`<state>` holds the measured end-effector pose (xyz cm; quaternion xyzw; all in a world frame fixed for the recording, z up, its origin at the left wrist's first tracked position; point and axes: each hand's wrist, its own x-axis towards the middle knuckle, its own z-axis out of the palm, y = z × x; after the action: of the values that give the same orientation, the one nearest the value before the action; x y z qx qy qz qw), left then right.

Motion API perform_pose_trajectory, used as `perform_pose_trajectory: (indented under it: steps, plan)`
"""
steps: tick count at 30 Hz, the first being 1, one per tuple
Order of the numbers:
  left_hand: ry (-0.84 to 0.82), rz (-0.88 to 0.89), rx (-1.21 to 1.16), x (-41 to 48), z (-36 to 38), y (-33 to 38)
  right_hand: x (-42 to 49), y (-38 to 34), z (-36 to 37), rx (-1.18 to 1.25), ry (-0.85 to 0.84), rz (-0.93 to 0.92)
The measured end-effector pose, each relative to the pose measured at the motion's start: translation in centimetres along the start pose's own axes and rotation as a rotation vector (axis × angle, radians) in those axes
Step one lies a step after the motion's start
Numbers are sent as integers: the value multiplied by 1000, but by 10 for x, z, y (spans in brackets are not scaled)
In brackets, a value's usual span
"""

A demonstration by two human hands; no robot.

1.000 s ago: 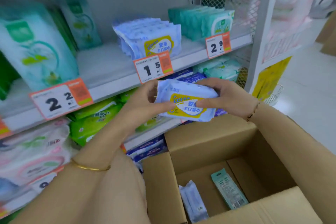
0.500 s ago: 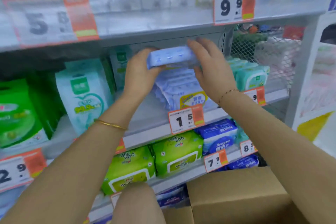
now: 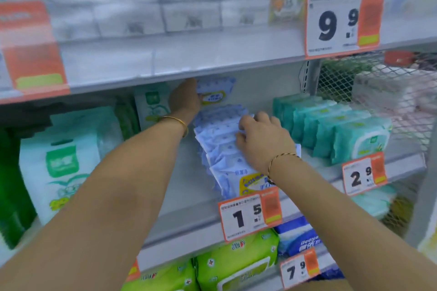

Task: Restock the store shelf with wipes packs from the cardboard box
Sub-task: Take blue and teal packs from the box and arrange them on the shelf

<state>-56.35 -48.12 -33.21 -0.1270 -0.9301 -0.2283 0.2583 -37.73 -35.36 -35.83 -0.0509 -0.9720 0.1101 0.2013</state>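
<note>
pack [image 3: 214,92] now upright, pale blue, yellow-labelled

Wipes pack [image 3: 216,91]: pale blue, small dotted print, yellow-edged label. Row of packs [image 3: 220,146] — same pale blue, yellow label on the front pack. Neighbouring packs [image 3: 340,130]: teal. Lower packs [image 3: 236,264]: lime green. Price tags [image 3: 250,216] — white and orange, black numerals.
</note>
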Motion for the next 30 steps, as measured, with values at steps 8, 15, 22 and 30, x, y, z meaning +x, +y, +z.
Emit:
perform_pose_trajectory:
  steps: [8, 15, 22, 30]
  plan:
    - [-527, -96, 70, 6, 9, 6, 2, 0, 0, -33, -16, -12]
    - [-492, -185, 19, -30, -18, 26, -1, -2, -10, -46, -10, -13]
    - [-47, 170, -275, -174, -80, 88, -66, 37, -32, 97, 320, 20]
    - [-401, 579, -377, -387, -22, 121, -235, 124, 25, 172, 344, 181]
